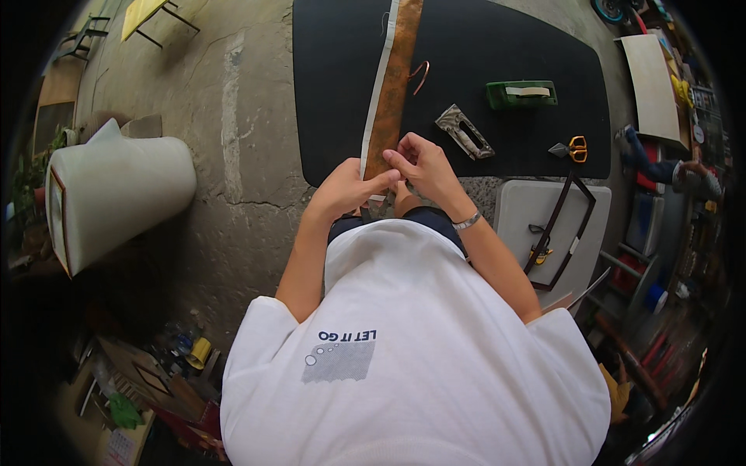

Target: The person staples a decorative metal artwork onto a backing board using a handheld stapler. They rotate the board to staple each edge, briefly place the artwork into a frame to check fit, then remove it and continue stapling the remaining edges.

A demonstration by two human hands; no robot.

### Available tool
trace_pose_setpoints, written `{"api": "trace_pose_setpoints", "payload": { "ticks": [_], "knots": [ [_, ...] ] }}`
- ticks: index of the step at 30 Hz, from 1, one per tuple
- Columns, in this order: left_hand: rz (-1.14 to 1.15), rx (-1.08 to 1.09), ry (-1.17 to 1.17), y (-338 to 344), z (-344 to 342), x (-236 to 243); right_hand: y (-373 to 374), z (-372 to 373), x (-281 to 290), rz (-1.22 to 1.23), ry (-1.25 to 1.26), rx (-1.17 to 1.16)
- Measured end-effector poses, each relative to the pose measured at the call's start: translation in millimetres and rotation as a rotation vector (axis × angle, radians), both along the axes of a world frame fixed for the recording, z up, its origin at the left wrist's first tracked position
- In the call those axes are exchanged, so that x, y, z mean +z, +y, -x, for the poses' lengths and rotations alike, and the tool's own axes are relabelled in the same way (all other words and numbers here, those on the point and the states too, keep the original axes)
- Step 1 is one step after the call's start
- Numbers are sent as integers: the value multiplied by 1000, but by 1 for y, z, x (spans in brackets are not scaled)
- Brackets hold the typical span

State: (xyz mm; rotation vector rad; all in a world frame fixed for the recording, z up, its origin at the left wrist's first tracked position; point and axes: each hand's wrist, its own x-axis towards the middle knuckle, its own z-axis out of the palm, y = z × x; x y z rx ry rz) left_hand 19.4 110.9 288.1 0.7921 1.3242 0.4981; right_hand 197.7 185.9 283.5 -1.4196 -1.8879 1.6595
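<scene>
A long, flat rust-brown strip (395, 78) with a white edge runs away from me over the black table. My left hand (347, 189) grips its near end from the left, the thumb lying across the top and the fingers mostly hidden underneath. At the right edge of the same end, my right hand (423, 165) pinches with thumb and bent forefinger. Just right of the strip a thin curled copper-coloured piece (422, 76) shows. Farther right lie a metal staple gun (465, 132), a green tape dispenser (521, 95) and scissors (573, 149) with yellow-and-black handles.
The black table (334, 93) ends just beyond my hands. A pale grey side table (513, 210) at right carries a dark frame (556, 233) and a small yellow-and-black tool (542, 255). A large white cylinder (124, 182) stands left. Another person (649, 163) is at far right.
</scene>
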Motion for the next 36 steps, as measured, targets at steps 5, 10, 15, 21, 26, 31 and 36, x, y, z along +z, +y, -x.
{"api": "trace_pose_setpoints", "payload": {
  "ticks": [5, 10, 15, 21, 26, 31, 36],
  "knots": [
    [-37, 49, 13, -7, -6, -8, 4, -1, -8, -9, 16, 10],
    [-121, 82, -20, -21, -14, -21, 6, -3, -6, 30, 17, -41],
    [-261, 145, -88, -29, -18, -27, 10, -6, -10, 96, 128, -39],
    [-442, 300, -428, -40, -24, -68, 14, -8, -19, 91, 168, 3],
    [-411, 316, -535, -42, -22, -78, 25, -24, -31, 36, 190, -130],
    [-396, 300, -502, -44, -19, -89, 37, -106, -131, -735, -697, -28],
    [-380, 334, -524, -42, -26, -78, 51, -129, -155, -837, -853, 121]
  ]
}}
